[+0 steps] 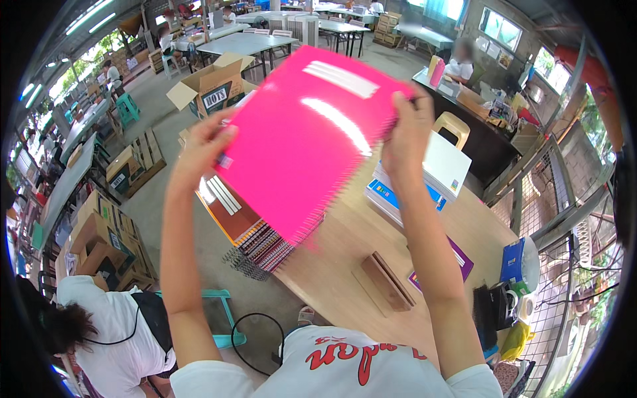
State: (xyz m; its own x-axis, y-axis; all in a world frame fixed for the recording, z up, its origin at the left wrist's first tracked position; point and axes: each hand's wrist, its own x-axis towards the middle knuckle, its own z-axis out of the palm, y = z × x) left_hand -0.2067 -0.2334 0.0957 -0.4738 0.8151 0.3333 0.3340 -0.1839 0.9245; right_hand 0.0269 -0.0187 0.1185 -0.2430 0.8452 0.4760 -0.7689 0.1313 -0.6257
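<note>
A bright pink spiral-bound notebook (292, 139) is held up, tilted, above the table between my two hands. Closed on its left edge is my left hand (202, 149), thumb pressed near a small label. My right hand (406, 136) grips the far right corner beside the coil. The coil edge (338, 182) runs along the notebook's near right side, slightly blurred. Partly covered below it is a stack of spiral notebooks (262, 245) with an orange and brown cover (229, 205) on top.
On the wooden table (332, 285) lie a brown wooden block (386, 282), a purple notebook (458, 262) and a stack of white and blue books (446, 166). An open carton (215, 86) stands beyond. A seated person (113, 318) is at my lower left, near a teal stool (222, 318).
</note>
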